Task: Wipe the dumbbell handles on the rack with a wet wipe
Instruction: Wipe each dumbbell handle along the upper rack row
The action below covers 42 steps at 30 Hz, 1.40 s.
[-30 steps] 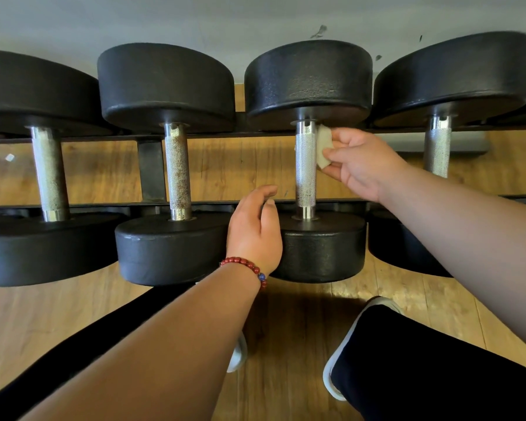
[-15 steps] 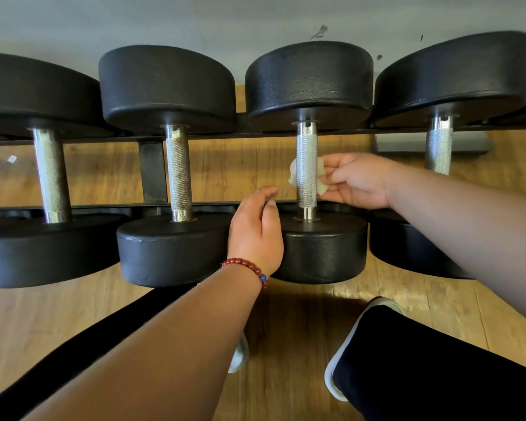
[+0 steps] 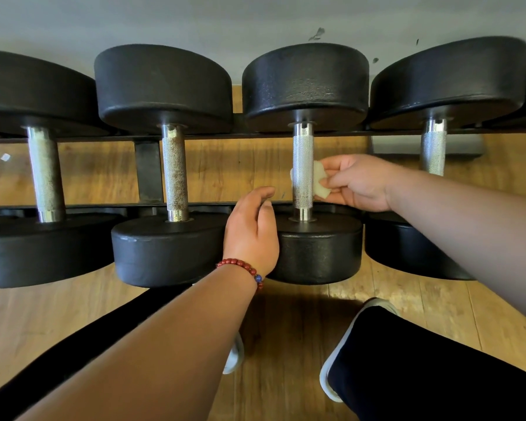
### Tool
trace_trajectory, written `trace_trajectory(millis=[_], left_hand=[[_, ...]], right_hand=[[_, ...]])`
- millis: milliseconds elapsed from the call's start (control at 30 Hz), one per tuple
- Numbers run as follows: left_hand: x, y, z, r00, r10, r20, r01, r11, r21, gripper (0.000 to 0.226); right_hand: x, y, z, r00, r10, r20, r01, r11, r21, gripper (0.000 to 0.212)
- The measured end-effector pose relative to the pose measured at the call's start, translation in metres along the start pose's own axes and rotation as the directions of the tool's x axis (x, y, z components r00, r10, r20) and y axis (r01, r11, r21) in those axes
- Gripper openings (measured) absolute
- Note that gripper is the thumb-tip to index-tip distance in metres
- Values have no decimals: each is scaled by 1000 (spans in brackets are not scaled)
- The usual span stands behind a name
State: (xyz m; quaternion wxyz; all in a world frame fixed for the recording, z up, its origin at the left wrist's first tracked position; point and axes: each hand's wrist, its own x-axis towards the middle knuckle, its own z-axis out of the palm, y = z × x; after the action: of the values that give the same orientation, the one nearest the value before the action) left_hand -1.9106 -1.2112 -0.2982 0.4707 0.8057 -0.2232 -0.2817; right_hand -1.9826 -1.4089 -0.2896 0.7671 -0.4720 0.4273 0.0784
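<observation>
Several black dumbbells lie across the rack rails (image 3: 255, 135), their knurled metal handles pointing away from me. My right hand (image 3: 357, 182) pinches a small white wet wipe (image 3: 319, 182) and holds it against the lower half of the third dumbbell's handle (image 3: 303, 161); part of the wipe pokes out behind the handle's left side. My left hand (image 3: 251, 235), with a red bead bracelet at the wrist, rests on the near head (image 3: 319, 253) of that same dumbbell, fingers loosely curled and holding nothing.
The neighbouring handles stand at the left (image 3: 174, 174), far left (image 3: 44, 174) and right (image 3: 434, 150). A black upright of the rack (image 3: 148, 171) sits between the rails. Below are a wooden floor (image 3: 286, 344) and my shoes and dark trousers (image 3: 438, 375).
My right hand has slid the wipe down the third handle from its top end to its lower half. The left hand has stayed on the near head.
</observation>
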Motion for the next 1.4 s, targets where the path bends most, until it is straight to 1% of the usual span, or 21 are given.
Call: trace_trajectory(millis=[100,167,200,300,367,433,500,567,633,700,733,800,867,900,1000,1033,1133,1200,1233,1333,1400], left_hand=[[0,0,1,1000,4,2,-4,1000,-4,35],[0,0,1,1000,5,1,-5,1000,-2,35],[0,-1,1,1000,3,-1,-3,1000,-1,35],[0,-1,1,1000,0,-5,0,1000,-1,35],[0,-1,1,1000,2,-2,-2,1000,2,35],[0,0,0,1000,3,-2,-3,1000,1,35],[-1,1,0,1000,2,-3,-2,1000,0,35],[0,1,0,1000,2,-1,-2,1000,6,35],[0,0,0,1000,3,1,-3,1000,5,35],[-1,0,0,1000,1,0,-1,1000,3,35],[-1,0,0,1000,0,2,0,1000,4,35],[-1,1,0,1000,-2,5,2,1000,2,35],[0,1,0,1000,-3,7,3,1000,1,35],[0,1,0,1000,-5,7,5,1000,-1,35],[-1,1,0,1000,-6,8,6,1000,-1,35],[-1,1,0,1000,-4,7,4,1000,-1,35],[-1,2,0,1000,-12,12,12,1000,2,35],[-1,2,0,1000,-9,8,9,1000,0,35],[-1,2,0,1000,-9,7,9,1000,-1,35],[-1,2,0,1000,-11,9,11,1000,0,35],[-1,3,-1,1000,-13,8,13,1000,2,35]], right_hand=[[-6,2,-1,995,78,57,-69,988,-139,37],[-7,-2,-2,996,72,56,-58,974,-221,37],[-6,-4,-1,999,25,32,-18,981,-192,36],[2,-8,2,993,-99,-69,101,995,26,34],[2,-3,4,998,-46,-38,46,999,0,37],[-3,6,4,997,71,40,-65,987,-144,36],[-6,7,4,989,127,74,-108,970,-218,35],[-3,2,3,997,65,28,-60,987,-147,37],[4,-2,1,998,-17,-55,20,998,66,40],[7,-1,2,999,-21,-50,29,987,160,39],[5,1,3,1000,16,-20,-14,993,113,38],[-1,5,2,992,122,44,-118,990,-82,37],[-4,2,0,984,165,68,-148,969,-199,36],[-4,-1,0,987,148,56,-135,972,-191,36],[3,-6,2,999,46,-23,-45,998,46,38],[5,-4,3,999,45,-17,-44,997,58,39],[3,5,8,986,160,51,-146,967,-208,36],[1,2,7,982,183,49,-161,943,-293,35],[2,0,7,986,161,33,-146,952,-269,35],[7,-3,7,996,89,-29,-90,995,-35,40],[5,0,8,991,130,-5,-130,987,-91,38]])
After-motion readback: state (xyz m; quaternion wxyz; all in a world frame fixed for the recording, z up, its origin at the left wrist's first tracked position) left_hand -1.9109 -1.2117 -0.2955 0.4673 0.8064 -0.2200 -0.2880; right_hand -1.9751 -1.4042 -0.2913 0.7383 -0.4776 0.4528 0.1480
